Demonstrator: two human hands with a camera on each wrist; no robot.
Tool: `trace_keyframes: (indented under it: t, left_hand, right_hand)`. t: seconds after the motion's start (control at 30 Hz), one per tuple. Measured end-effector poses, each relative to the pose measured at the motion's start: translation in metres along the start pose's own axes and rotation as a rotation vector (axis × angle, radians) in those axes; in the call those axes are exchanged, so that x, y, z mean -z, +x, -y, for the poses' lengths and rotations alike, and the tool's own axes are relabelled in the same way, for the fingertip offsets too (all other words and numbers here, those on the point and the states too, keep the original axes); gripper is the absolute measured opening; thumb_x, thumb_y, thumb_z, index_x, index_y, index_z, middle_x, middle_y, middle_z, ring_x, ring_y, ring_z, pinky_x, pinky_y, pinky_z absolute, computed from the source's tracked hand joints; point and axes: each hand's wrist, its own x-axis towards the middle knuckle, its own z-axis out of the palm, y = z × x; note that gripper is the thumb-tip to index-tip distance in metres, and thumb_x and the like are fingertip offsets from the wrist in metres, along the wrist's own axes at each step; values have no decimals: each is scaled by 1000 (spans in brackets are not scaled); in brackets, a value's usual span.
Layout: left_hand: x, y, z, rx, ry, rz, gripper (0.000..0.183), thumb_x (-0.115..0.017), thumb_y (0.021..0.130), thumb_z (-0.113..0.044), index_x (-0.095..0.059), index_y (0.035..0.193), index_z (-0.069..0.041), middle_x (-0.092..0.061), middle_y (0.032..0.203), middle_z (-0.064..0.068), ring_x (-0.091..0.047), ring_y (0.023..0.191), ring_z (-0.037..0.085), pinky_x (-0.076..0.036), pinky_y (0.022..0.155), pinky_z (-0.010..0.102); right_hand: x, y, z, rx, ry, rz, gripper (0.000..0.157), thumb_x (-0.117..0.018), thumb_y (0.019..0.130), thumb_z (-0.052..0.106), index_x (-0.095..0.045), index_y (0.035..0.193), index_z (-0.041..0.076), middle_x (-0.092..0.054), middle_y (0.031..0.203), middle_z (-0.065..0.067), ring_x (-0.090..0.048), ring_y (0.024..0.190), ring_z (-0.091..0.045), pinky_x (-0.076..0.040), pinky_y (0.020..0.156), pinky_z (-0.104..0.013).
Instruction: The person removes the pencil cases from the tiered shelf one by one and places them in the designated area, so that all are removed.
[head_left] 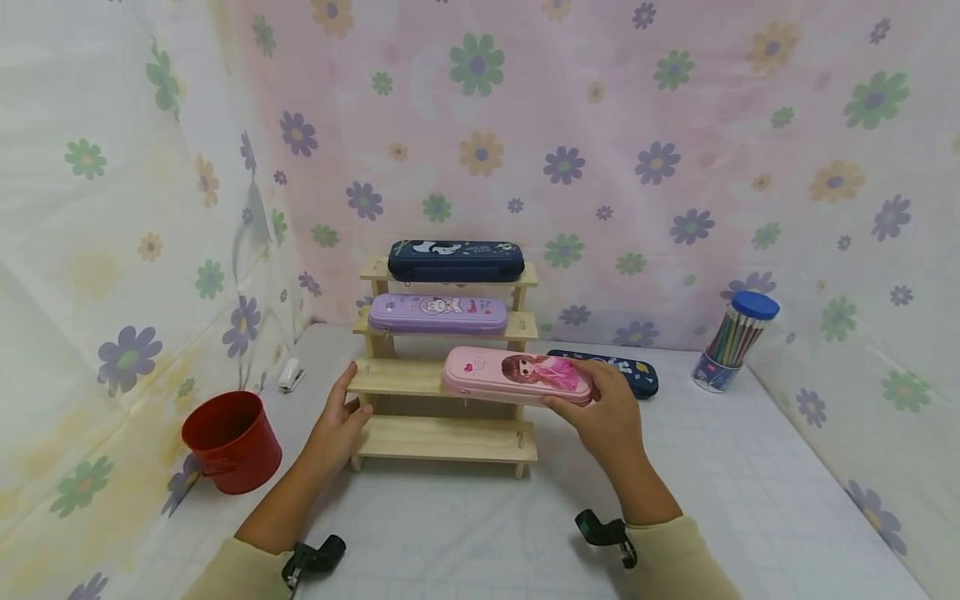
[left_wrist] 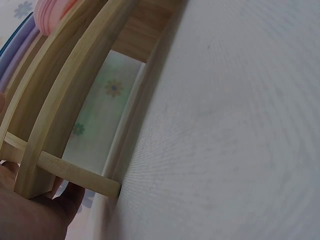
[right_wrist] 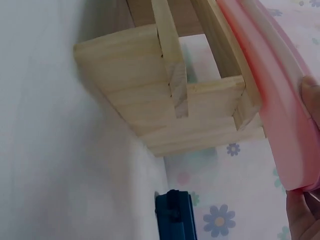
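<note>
My right hand (head_left: 609,408) grips the right end of a pink pencil case (head_left: 495,373) with a doll picture on its lid. That case sits at the third tier of a stepped wooden shelf (head_left: 442,437), its right end jutting past the board; the right wrist view shows its pink side (right_wrist: 282,115) against the board's edge. On the left, my left hand (head_left: 339,425) holds the shelf's end, thumb near the lower tiers. A purple pencil case (head_left: 438,315) lies on the second tier, and a dark blue panda pencil case (head_left: 456,262) on top.
Behind my right hand, another dark blue pencil case (head_left: 643,379) lies on the white table (head_left: 720,483). A pencil tub with a blue lid (head_left: 735,342) stands at the back right. To the left are a red bucket (head_left: 232,442) and a small white object (head_left: 291,375).
</note>
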Motion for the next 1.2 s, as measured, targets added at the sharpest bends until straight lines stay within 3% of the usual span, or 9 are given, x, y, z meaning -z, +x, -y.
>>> trace_keyframes:
  t: [0.87, 1.2]
  left_hand:
    - [-2, -1, -1, 18, -19, -7, 75, -44, 110, -3, -4, 170, -23, 1, 177, 9, -23, 155, 53, -22, 123, 65]
    - [-1, -1, -1, 7, -53, 10, 75, -44, 111, -4, -3, 170, -25, 2, 177, 5, -18, 156, 54, -20, 123, 68]
  right_hand:
    - [41, -6, -44, -159, 56, -1, 80, -87, 82, 54, -61, 147, 16, -53, 150, -13, -51, 138, -37, -53, 102, -56]
    - [57, -6, -57, -211, 58, -28, 82, -86, 82, 54, -58, 151, 22, -53, 154, -11, -48, 141, -35, -51, 104, -57]
